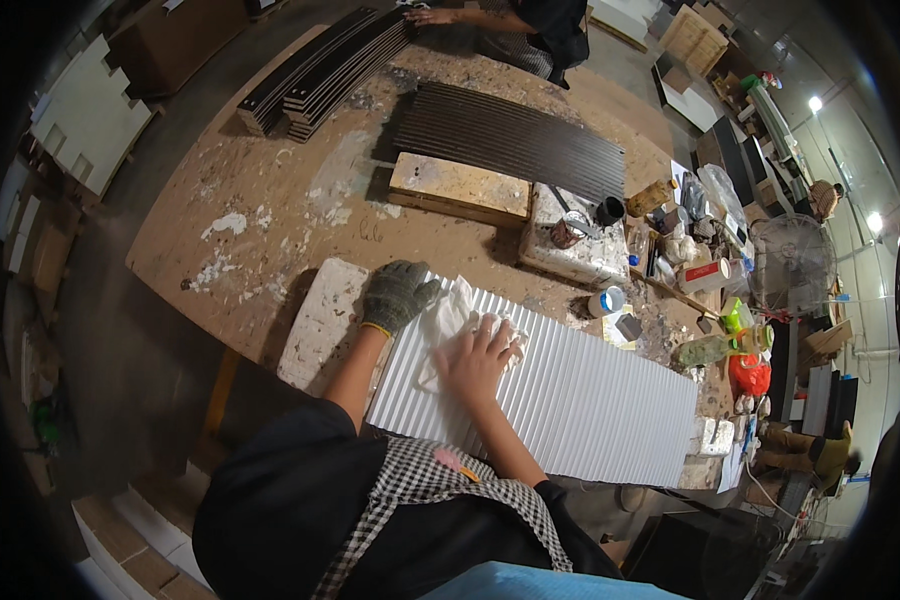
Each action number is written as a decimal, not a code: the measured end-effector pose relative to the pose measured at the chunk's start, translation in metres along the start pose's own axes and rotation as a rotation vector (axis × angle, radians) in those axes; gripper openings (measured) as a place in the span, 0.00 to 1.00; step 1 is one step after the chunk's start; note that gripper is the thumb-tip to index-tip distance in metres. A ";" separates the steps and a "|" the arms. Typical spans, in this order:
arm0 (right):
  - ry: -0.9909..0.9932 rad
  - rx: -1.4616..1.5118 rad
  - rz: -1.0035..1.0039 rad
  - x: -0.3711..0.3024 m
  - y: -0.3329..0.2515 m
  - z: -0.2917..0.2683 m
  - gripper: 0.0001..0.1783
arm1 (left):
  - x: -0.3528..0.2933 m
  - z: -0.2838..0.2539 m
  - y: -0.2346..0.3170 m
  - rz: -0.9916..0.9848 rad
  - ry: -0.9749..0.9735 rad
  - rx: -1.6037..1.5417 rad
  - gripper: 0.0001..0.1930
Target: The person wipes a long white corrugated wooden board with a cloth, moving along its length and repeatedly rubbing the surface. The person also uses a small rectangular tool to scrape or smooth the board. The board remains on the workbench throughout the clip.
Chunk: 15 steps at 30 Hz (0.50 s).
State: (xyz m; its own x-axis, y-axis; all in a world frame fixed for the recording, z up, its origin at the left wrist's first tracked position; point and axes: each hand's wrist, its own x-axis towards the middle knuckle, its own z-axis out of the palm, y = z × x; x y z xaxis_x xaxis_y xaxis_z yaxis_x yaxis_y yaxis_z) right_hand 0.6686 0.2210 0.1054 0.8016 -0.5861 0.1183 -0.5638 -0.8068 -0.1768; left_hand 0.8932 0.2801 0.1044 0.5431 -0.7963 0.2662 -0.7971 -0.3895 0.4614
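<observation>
A long white ribbed panel point(600, 390) lies across the near side of the worktable. My left hand point(400, 296), in a dark grey knit glove, grips the panel's far left corner with curled fingers. On the panel's left part, my bare right hand point(478, 362) presses down on a crumpled white cloth point(452, 310), its fingers bent over the material. Part of the cloth is hidden under that hand. Next to the gloved hand, a paint-spattered white block point(322, 318) sticks out from the panel's left end.
Beyond the panel are a wooden block point(460, 188), a dark ribbed panel point(510, 135) and stacked dark strips point(340, 75). Cups, bottles and a brush crowd the table's right side, near a fan point(792, 262). Across the table, another person's hand point(432, 17) touches the strips.
</observation>
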 end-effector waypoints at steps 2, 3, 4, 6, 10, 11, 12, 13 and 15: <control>-0.041 -0.007 0.016 0.001 -0.001 -0.003 0.43 | 0.001 0.000 -0.001 0.004 0.001 -0.028 0.23; -0.070 -0.004 0.021 0.001 -0.002 -0.005 0.44 | 0.001 0.001 -0.001 -0.009 -0.005 0.006 0.23; -0.060 0.012 0.018 0.002 -0.003 -0.006 0.44 | 0.001 0.001 -0.002 -0.012 -0.031 0.011 0.23; -0.102 -0.021 0.032 0.003 -0.003 -0.008 0.44 | 0.001 0.002 -0.002 0.014 0.035 -0.025 0.23; -0.110 -0.016 0.029 0.003 -0.002 -0.009 0.44 | 0.000 0.001 -0.001 0.007 0.008 0.003 0.24; -0.064 0.005 0.015 0.003 -0.002 -0.009 0.44 | 0.000 0.000 -0.001 -0.009 -0.016 0.014 0.24; -0.062 0.001 0.013 0.002 -0.001 -0.009 0.44 | -0.001 0.000 -0.001 -0.028 -0.039 0.027 0.25; -0.049 -0.017 0.005 0.002 -0.001 -0.008 0.43 | -0.001 -0.001 -0.001 -0.026 -0.035 0.024 0.24; -0.021 0.000 -0.002 0.001 -0.001 -0.007 0.43 | 0.000 0.000 -0.001 -0.029 -0.028 0.026 0.24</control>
State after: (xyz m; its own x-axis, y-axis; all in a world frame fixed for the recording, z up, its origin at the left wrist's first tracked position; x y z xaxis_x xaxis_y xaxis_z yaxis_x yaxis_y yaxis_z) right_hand 0.6686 0.2212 0.1129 0.8064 -0.5831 0.0984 -0.5625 -0.8077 -0.1770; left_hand 0.8937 0.2807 0.1041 0.5591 -0.7968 0.2291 -0.7879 -0.4245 0.4461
